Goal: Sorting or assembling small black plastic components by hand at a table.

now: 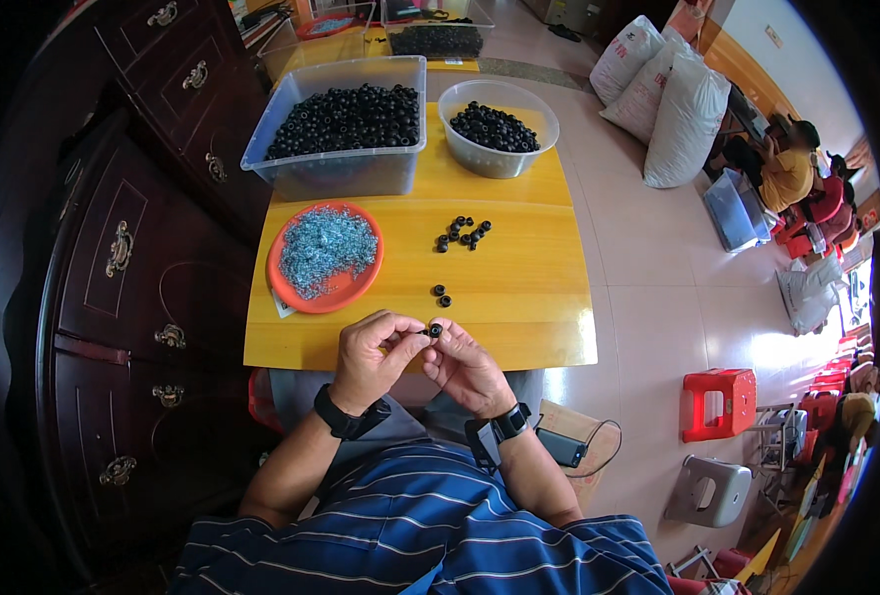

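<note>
Just above the near edge of the yellow table, my right hand [468,371] pinches a small black round part [436,329] with a hole in its face. My left hand [373,349] meets it from the other side, thumb and forefinger pressed together; whatever lies between them is too small to name. Two similar black parts [441,296] lie just beyond my fingertips, and a loose group of several more [463,234] sits farther off. To the left is an orange-red plate [344,296] heaped with tiny bluish, shiny pieces [323,248].
A clear rectangular bin [346,178] and a round clear bowl [497,163], both holding many black parts, stand at the table's far side. Dark drawers [113,327] line the left. White sacks [688,119], a red stool [720,405] and seated people [789,174] are on the right.
</note>
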A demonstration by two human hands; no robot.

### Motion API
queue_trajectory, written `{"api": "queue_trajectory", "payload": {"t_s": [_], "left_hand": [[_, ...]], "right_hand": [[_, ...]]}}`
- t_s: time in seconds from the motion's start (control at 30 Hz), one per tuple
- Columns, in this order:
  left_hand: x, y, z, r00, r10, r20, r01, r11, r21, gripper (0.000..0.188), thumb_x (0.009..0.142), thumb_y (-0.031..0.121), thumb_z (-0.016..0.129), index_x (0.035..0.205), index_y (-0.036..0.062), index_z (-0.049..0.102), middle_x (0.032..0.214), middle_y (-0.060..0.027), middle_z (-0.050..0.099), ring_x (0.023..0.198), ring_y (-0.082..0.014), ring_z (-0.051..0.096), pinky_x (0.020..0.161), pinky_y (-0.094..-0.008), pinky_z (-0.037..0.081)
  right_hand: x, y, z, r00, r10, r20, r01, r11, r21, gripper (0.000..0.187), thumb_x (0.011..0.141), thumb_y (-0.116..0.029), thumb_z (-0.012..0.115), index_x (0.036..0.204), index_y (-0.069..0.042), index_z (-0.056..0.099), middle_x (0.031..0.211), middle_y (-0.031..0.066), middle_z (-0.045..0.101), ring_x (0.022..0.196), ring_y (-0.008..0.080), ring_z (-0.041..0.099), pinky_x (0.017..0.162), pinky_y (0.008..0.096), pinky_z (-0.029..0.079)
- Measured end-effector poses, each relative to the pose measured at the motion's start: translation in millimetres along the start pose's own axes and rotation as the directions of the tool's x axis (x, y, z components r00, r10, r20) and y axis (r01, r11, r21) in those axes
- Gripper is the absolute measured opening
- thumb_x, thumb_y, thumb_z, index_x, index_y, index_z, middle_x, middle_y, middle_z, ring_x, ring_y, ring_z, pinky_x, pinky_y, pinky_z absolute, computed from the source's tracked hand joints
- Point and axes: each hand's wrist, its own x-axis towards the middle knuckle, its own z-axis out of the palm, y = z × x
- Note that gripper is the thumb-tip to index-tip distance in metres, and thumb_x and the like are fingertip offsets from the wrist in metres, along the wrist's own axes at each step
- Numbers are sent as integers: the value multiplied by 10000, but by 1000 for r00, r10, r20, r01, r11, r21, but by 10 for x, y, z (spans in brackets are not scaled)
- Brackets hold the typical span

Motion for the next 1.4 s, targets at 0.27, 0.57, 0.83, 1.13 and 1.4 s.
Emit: {"api": "queue_trajectory", "payload": {"t_s": [0.27,0.57,0.83,1.13,1.4], "left_hand": [[-25,-1,0,1000,-9,18,9,1000,30,106,838,-11,752,926,-6,691,810,-69,691,668,-115,678,573,-245,518],[-26,-7,-23,994,93,53,-101,978,181,117,823,-4,760,922,-2,697,799,-67,675,633,-121,649,565,-250,502],[-96,-82,-16,999,-39,35,37,998,54,103,839,3,755,918,-12,691,799,-55,689,633,-89,647,547,-237,511],[-103,-104,-20,1000,13,18,-14,995,96,125,829,-11,757,931,-17,685,798,-57,688,634,-96,652,548,-233,514],[-133,-122,-12,1000,-11,9,10,998,63,125,827,-29,749,935,-12,688,805,-63,693,661,-106,676,554,-235,523]], "right_hand": [[-21,11,9,998,-41,42,48,982,-181,202,1018,-118,579,1213,-106,531,925,34,631,795,122,628,726,232,511],[-35,-38,73,989,-144,-22,119,882,-457,227,986,-80,612,1207,-72,565,928,8,647,776,101,625,725,232,519],[-29,-37,51,976,-215,-33,146,760,-633,200,955,-81,663,1149,-60,623,899,-32,613,790,59,574,709,209,488],[-51,-37,92,975,-222,5,166,714,-680,200,1003,-147,612,1166,-32,620,945,0,647,806,81,602,748,231,504],[-54,-36,28,987,-162,-15,126,819,-560,213,1016,-168,597,1188,-45,621,975,24,665,841,116,641,798,263,532]]}}
